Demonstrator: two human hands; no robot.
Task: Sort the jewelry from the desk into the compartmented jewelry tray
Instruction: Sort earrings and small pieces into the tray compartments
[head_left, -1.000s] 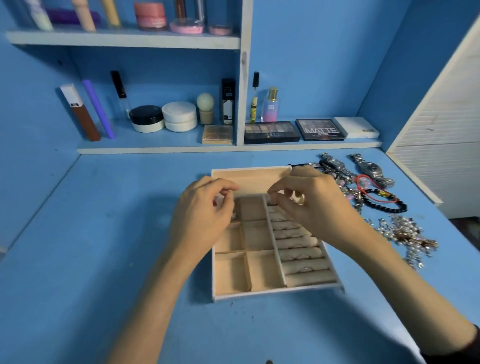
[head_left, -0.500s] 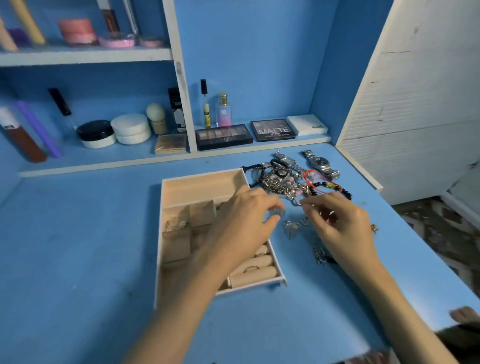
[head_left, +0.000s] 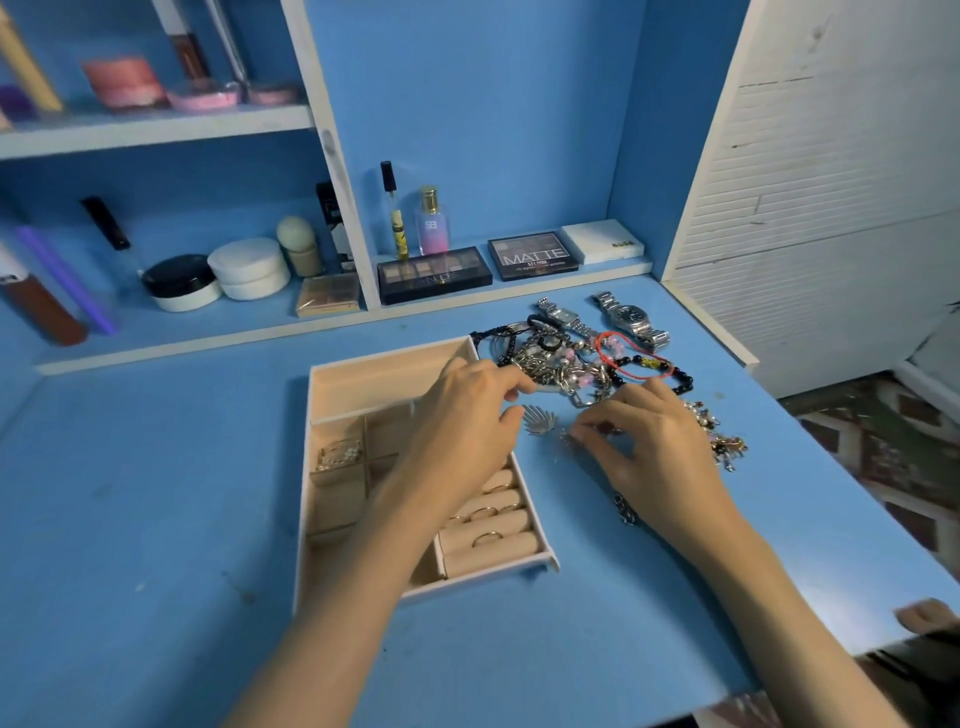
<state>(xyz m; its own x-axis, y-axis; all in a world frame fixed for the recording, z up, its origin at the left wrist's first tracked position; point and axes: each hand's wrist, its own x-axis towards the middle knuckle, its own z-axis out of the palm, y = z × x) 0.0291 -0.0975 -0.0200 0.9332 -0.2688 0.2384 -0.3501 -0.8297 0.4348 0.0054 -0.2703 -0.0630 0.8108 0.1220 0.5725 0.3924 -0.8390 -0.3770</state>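
Jewelry tray (head_left: 311, 470) sits mid-desk (head_left: 156, 519). Rings (head_left: 488, 513) are seated in its right-hand rolls, and a gold-coloured piece (head_left: 340, 453) lies in a left compartment. Left hand (head_left: 465, 421) reaches across the tray's right edge, fingers curled just beside a silver fan-shaped piece (head_left: 541, 419); contact unclear. Right hand (head_left: 652, 447) pinches a small spiky silver piece (head_left: 569, 442). Jewelry pile (head_left: 566, 358) and two watches (head_left: 629, 320) lie beyond.

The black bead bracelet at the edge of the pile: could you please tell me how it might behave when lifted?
The black bead bracelet is a string of separate beads, so it will probably hang limp. The red cord crosses it, so lifting may drag neighbours along. Its round beads could roll slightly if pushed.
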